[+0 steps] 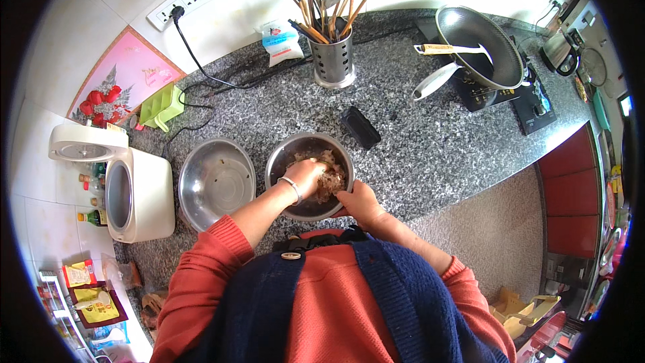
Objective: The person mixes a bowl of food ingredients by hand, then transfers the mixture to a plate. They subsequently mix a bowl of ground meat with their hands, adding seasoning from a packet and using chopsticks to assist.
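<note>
A steel bowl (274, 174) holding a brownish minced mixture (331, 181) stands on the granite counter before me. Into this bowl reaches my left hand (306, 175), a silvery bracelet at its wrist; the fingertips are partly hidden in the mixture, so whether they grip any of it is unclear. My right hand (360, 203) grips the bowl's lower right rim, thumb on the inner side. Just left of it stands a second steel bowl (216, 184) with a few small bits on its inside. A black plastic case or tray (361, 128) lies beyond the mixing bowl, to the right.
At left is an open white rice cooker (151, 196), near a green plastic holder (164, 106). A perforated steel utensil holder (332, 63) and a white packet (280, 43) stand at the back. The frying pan (478, 48) rests over a black cooktop (534, 111). A cable crosses the counter.
</note>
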Available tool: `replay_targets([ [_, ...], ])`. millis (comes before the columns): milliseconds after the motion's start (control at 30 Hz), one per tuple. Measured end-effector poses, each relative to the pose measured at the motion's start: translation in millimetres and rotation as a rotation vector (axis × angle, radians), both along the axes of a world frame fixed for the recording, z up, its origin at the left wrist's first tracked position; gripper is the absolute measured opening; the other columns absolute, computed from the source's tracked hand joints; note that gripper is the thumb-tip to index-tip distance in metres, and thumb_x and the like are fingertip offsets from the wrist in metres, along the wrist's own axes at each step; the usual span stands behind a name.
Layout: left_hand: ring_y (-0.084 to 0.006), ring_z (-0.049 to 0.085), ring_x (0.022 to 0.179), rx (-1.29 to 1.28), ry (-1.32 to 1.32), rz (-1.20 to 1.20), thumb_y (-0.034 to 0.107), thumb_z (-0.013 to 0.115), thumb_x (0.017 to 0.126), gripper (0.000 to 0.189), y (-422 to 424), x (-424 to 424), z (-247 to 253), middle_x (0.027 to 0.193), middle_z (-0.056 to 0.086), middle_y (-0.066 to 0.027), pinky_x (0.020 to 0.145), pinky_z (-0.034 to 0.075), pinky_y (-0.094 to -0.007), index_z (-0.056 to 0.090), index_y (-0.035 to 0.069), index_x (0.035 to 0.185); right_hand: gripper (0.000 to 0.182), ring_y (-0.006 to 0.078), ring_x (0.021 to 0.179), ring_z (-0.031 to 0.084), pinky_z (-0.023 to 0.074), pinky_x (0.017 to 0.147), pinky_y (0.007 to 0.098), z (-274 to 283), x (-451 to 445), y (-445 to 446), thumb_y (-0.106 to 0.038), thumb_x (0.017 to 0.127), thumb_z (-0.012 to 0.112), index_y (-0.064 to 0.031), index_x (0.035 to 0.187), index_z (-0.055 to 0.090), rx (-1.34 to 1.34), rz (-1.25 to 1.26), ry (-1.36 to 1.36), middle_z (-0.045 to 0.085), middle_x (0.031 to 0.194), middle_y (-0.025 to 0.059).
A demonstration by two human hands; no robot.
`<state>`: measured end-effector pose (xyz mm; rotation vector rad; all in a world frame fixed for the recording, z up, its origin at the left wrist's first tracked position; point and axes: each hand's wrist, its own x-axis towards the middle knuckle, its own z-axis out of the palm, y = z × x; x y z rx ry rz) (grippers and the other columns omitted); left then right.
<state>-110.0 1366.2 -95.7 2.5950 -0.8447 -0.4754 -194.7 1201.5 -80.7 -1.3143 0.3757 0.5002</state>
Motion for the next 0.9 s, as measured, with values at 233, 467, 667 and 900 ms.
replay_targets([
  [233, -0.0340, 0.062, 0.081, 0.047, 0.247, 0.181, 0.014, 0.059, 0.070, 0.026, 21.7, 2.9, 53.8, 0.084, 0.063, -0.0182, 0.072, 0.049, -0.0402, 0.056, 0.005, 0.094, 0.024, 0.0281, 0.072, 0.066, 0.0579, 0.055, 0.0341, 7.2, 0.1, 4.3, -0.005, 0.077, 0.053, 0.0137, 0.092, 0.056, -0.156, 0.059, -0.014, 0.062, 0.084, 0.0219],
  [467, -0.0126, 0.061, 0.073, -0.007, 0.503, 0.352, 0.003, 0.060, 0.073, 0.056, 13.5, -6.3, 128.3, 0.081, 0.060, -0.0098, 0.063, 0.051, -0.0280, 0.041, 0.007, 0.126, 0.032, 0.0336, 0.074, 0.066, 0.0526, 0.066, 0.0390, -21.9, -2.3, -1.4, -0.017, 0.073, 0.059, 0.0097, 0.089, 0.058, -0.345, 0.094, -0.125, 0.063, 0.080, 0.0251],
  [667, -0.0318, 0.057, 0.103, -0.129, 0.046, -0.114, 0.001, 0.056, 0.078, 0.060, 21.7, -28.8, 53.5, 0.117, 0.053, -0.0223, 0.085, 0.050, -0.0367, 0.034, 0.009, 0.133, 0.027, 0.0274, 0.074, 0.066, 0.0568, 0.057, 0.0331, -12.6, -2.1, -0.6, -0.006, 0.077, 0.054, 0.0143, 0.095, 0.051, -0.353, 0.187, -0.140, 0.062, 0.083, 0.0202],
  [900, -0.0322, 0.061, 0.090, 0.363, -0.062, -0.187, 0.004, 0.052, 0.074, 0.013, -14.7, -37.8, 20.4, 0.091, 0.059, -0.0164, 0.079, 0.050, -0.0367, 0.063, 0.003, 0.080, 0.026, 0.0272, 0.074, 0.066, 0.0573, 0.059, 0.0341, -15.9, -1.8, 0.6, -0.005, 0.076, 0.055, 0.0147, 0.093, 0.052, -0.465, 0.185, -0.171, 0.063, 0.082, 0.0213],
])
